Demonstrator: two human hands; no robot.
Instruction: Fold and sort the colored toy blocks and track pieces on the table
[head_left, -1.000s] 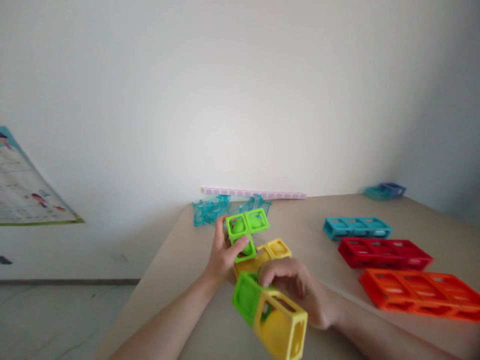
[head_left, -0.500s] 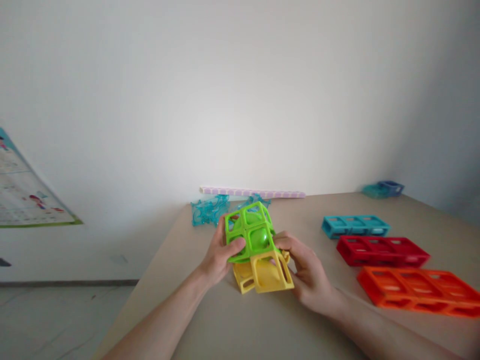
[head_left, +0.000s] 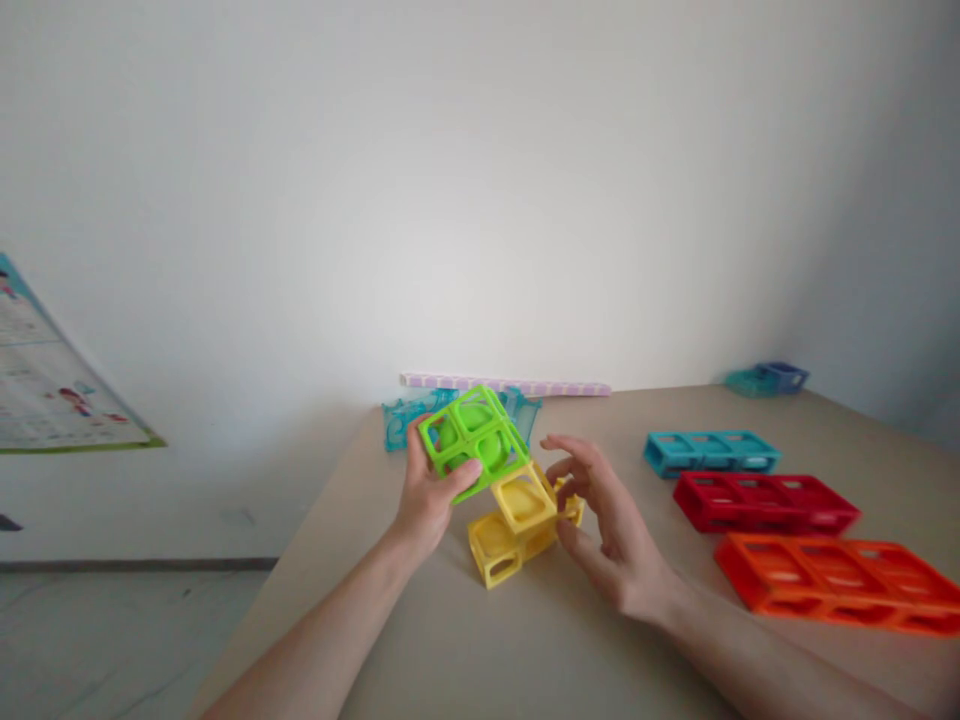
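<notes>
My left hand (head_left: 426,492) grips a bright green block (head_left: 491,450) made of open square frames, its thumb across the near face. A yellow square-framed block (head_left: 523,500) meets the green block's lower right corner. Below it, a longer yellow block (head_left: 495,548) rests on the table, partly hidden by the upper yellow one. To the right, my right hand (head_left: 611,530) has its fingers bent and spread beside the yellow pieces. Its fingertips are near or touching their right side; I cannot tell which.
Teal (head_left: 712,453), red (head_left: 765,503) and orange (head_left: 836,583) three-part blocks lie on the right of the table (head_left: 420,640). Clear blue plastic pieces (head_left: 405,420) and a lilac patterned strip (head_left: 510,384) sit at the back by the wall. Small blue containers (head_left: 780,377) stand far right.
The green block has moved left and tilted in my left hand, with the upper yellow block raised. My right hand's fingers have spread. The lower yellow block shows more.
</notes>
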